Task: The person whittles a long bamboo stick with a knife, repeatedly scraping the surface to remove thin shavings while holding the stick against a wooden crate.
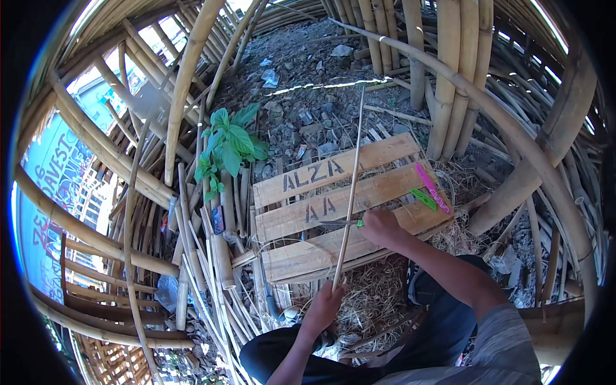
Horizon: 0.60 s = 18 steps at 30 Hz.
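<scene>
Head view: my left hand (324, 303) sits at about six o'clock, fingers clenched around the lower end of a thin bamboo strip (351, 192). The strip runs up from that fist, tilted slightly to the right, crosses over the pallet (385, 154) and ends near twelve o'clock above the gravel (301, 96). My right hand (380, 224), a little right of centre, is closed on the handle of a knife (340, 222); a bit of green shows at the grip, and the blade points toward nine o'clock and meets the strip about midway along its length. The pallet lies flat just beyond my hands, its boards lettered "ALZA" and "AA". On its right end, around two o'clock from my right hand, lie a pink tool (431, 186) and a green tool (423, 199), close together; I cannot tell what they are. At ten o'clock a leafy plant (231, 144) grows among loose bamboo slats (212, 244). Thick bamboo poles (186, 77) arch around the whole scene. Dry shavings (372, 295) lie between the pallet and my knees.
</scene>
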Tool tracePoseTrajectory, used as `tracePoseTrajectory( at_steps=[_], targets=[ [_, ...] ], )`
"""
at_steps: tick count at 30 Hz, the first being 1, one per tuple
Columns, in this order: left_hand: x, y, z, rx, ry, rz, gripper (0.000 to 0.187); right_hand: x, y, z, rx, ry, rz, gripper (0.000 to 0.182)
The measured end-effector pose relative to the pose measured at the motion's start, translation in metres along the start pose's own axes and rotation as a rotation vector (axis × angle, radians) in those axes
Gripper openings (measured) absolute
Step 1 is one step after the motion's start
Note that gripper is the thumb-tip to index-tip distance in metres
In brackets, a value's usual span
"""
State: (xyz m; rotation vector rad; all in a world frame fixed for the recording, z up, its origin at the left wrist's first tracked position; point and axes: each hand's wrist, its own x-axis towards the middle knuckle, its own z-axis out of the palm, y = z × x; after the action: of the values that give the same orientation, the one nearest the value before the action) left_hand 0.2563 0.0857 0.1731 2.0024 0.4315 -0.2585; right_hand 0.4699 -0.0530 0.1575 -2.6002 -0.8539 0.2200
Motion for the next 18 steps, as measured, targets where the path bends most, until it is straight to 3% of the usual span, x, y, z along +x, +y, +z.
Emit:
tracePoseTrajectory(
  at_steps=[6, 9, 13, 15, 16, 18],
  targets=[
    [0.004, -0.019, 0.0, 0.052, 0.061, 0.068, 0.023, -0.033, -0.025, 0.013, 0.1, -0.079, -0.006, 0.025],
    [0.001, -0.018, 0.003, 0.087, 0.079, 0.084, 0.023, -0.043, -0.03, 0.025, 0.041, -0.06, -0.182, 0.027],
    [-0.002, -0.002, -0.002, 0.243, 0.113, 0.287, 0.022, -0.007, -0.001, 0.002, 0.045, -0.06, 0.114, 0.026],
    [-0.005, 0.002, -0.004, 0.076, 0.023, -0.024, 0.025, -0.005, 0.001, 0.001, -0.001, 0.062, 0.025, 0.026],
    [-0.004, -0.009, -0.003, 0.096, 0.042, 0.087, 0.026, -0.013, -0.004, -0.004, 0.027, -0.017, 0.02, 0.021],
    [-0.004, -0.003, -0.006, 0.044, 0.02, 0.022, 0.026, -0.031, -0.022, -0.004, 0.113, 0.014, -0.004, 0.021]
  ],
)
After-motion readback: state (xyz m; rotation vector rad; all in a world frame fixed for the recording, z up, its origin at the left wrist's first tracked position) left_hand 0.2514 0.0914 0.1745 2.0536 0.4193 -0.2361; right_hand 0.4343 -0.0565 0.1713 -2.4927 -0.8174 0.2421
